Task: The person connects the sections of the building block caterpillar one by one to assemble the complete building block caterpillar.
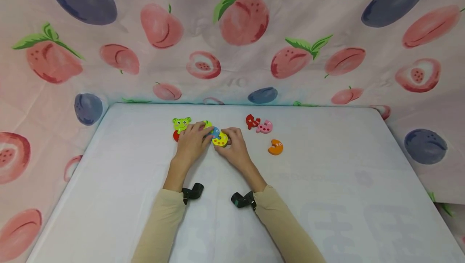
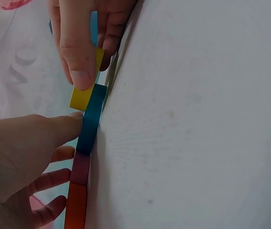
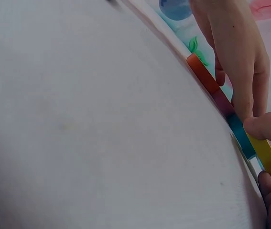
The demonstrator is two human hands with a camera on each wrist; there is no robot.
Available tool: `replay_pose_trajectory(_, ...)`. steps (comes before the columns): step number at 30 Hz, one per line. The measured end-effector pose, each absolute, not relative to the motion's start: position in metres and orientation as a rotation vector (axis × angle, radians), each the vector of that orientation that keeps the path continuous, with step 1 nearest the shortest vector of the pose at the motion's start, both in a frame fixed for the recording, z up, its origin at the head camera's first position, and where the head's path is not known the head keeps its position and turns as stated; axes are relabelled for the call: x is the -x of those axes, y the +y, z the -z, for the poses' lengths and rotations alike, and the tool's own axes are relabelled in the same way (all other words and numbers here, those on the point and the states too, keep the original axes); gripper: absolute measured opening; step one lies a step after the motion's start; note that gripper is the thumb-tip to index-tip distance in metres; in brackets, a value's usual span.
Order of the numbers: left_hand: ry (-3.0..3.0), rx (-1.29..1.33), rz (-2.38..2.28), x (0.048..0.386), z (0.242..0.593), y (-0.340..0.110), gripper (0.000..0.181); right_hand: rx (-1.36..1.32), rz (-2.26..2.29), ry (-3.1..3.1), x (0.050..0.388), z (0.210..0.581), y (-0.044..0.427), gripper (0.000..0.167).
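Note:
A yellow dotted puzzle piece [image 1: 219, 139] is pinched between the thumb and fingers of my right hand [image 1: 236, 148]. It meets a blue numbered puzzle piece [image 1: 216, 131], and in the left wrist view the yellow piece [image 2: 79, 98] sits slightly raised against the blue one [image 2: 92, 119]. My left hand [image 1: 192, 144] lies over the row, a fingertip touching the blue piece and the other fingers extended along the neighbouring pieces. Beyond the blue piece is a green piece [image 1: 208, 124]. A green animal-head piece [image 1: 181, 124] and a red piece [image 1: 176, 135] show left of my left hand, which hides the middle of the row.
Right of my hands lie a red piece [image 1: 251, 122], a pink dotted piece [image 1: 264, 127] and an orange piece [image 1: 275, 147] marked 10. The white table [image 1: 345, 182] ends at a fruit-patterned cloth [image 1: 232, 61] behind. Each wrist wears a black camera [image 1: 194, 191].

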State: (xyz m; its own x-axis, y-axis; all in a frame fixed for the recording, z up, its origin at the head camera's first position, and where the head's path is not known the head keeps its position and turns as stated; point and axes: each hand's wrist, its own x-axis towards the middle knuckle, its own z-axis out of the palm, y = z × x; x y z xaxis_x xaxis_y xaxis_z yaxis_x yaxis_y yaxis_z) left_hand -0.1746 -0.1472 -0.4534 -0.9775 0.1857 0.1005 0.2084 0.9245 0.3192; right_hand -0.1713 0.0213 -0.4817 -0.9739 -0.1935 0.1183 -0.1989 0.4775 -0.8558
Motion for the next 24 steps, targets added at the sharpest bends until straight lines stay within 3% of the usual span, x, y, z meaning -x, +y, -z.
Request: replay_pose_trajectory(24,-3.005,0.302,0.537,0.1753,0.4552,-0.1491,0.038,-0.395,-1.518,-2.667,0.1701,0.4798,0.0160,0.053)
